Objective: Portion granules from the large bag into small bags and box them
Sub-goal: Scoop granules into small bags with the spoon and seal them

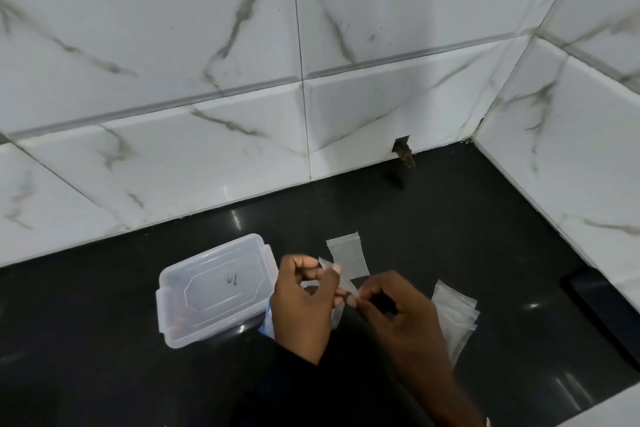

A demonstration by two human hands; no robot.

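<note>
My left hand [303, 302] and my right hand [398, 315] both pinch one small clear bag [341, 282] by its top edge, above the black counter [450, 218]. A clear plastic box [211, 288] with its lid on sits just left of my left hand. One empty small bag [348, 258] lies flat behind my hands. A stack of several small bags [453, 315] lies right of my right hand. A bit of blue and white packaging [267, 321] shows under my left wrist; most of it is hidden.
White marble-patterned tiled walls [311, 97] close the counter at the back and the right. A small hole with a brown stub [403, 151] sits at the base of the back wall. A dark flat object [602, 315] lies by the right wall.
</note>
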